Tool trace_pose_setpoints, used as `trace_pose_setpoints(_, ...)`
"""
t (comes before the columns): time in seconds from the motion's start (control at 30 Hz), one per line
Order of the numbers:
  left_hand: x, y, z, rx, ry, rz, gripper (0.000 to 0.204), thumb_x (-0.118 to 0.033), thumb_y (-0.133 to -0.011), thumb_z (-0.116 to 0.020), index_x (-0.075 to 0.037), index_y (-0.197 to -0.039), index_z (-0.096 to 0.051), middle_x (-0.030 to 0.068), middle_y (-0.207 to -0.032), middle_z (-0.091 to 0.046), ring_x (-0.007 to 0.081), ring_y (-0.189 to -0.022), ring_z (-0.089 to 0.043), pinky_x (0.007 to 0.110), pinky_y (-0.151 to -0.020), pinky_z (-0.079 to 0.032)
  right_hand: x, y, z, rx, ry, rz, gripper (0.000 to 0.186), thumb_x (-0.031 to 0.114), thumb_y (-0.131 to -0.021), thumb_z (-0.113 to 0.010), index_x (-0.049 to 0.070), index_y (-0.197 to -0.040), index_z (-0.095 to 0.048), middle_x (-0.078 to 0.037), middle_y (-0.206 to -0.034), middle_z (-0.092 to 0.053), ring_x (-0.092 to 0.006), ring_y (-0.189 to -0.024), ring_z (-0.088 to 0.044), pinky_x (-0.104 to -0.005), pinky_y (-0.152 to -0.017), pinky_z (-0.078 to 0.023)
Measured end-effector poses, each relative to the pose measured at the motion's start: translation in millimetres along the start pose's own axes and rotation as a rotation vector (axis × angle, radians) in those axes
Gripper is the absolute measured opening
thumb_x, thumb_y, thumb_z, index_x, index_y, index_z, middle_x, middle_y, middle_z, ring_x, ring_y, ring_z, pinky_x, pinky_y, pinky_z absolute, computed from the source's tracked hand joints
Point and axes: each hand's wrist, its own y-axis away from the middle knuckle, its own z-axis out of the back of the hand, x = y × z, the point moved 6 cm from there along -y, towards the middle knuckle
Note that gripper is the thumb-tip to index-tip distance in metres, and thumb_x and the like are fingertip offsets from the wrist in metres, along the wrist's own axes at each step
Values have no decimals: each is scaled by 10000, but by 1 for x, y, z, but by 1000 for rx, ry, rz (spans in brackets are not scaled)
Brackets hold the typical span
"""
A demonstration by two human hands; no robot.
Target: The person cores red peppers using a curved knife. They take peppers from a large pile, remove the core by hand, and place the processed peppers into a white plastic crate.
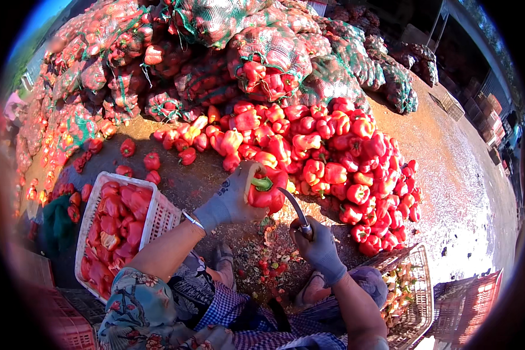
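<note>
My left hand, in a grey glove, is wrapped round a red bell pepper with its green stem turned up toward me. In my gloved right hand is a curved knife, gripped by its handle. The blade's tip reaches the pepper's right side; whether it has cut in, I cannot tell. Just beyond my hands lies a large heap of red peppers. To the left, a white crate holds red peppers, some of them apparently cut open.
Mesh sacks full of peppers are piled along the back. At my right stands a crate with pale and green scraps in it, beside a red crate. Trimmings litter the ground between my feet. Dark green netting lies at the far left.
</note>
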Motion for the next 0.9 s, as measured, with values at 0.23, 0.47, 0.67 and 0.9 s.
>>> trace_pose_setpoints(0.23, -39, 4, -17, -64, -94, -46, 738, -173, -583, -830, -55, -1206, -452, 189, -1190, -494, 389, -1114, -538, 461, -963, -473, -20, 19, 12, -182, 164, 108, 102, 132, -893, -647, 45, -941, -625, -134, -679, -616, -218, -607, -631, -363, -572, -470)
trace_pose_setpoints(0.47, -36, -9, -21, -174, 3, -35, 677, -127, -623, -810, -62, -1190, -446, 127, -1155, -482, 280, -1094, -540, 397, -951, -469, -43, 19, 17, -189, 219, 59, 130, 150, -880, -658, 43, -942, -617, -192, -742, -650, -338, -696, -677, -418, -618, -505)
trace_pose_setpoints(0.67, -18, -3, -5, -213, 764, 245, 640, -115, -701, -808, -79, -1197, -405, 70, -1152, -487, 144, -1075, -521, 327, -924, -483, -75, 10, 16, -12, 550, -80, 189, 163, -862, -645, 74, -1029, -625, -196, -823, -687, -389, -799, -685, -461, -676, -528)
trace_pose_setpoints(0.9, -16, -2, -40, 106, 466, 153, 693, -171, -666, -815, -56, -1209, -399, 117, -1173, -482, 218, -1143, -535, 376, -951, -455, -9, 1, 41, -212, -128, 176, 636, 26, -739, -742, 23, -1342, -539, -31, -970, -660, -89, -767, -600, -247, -641, -479)
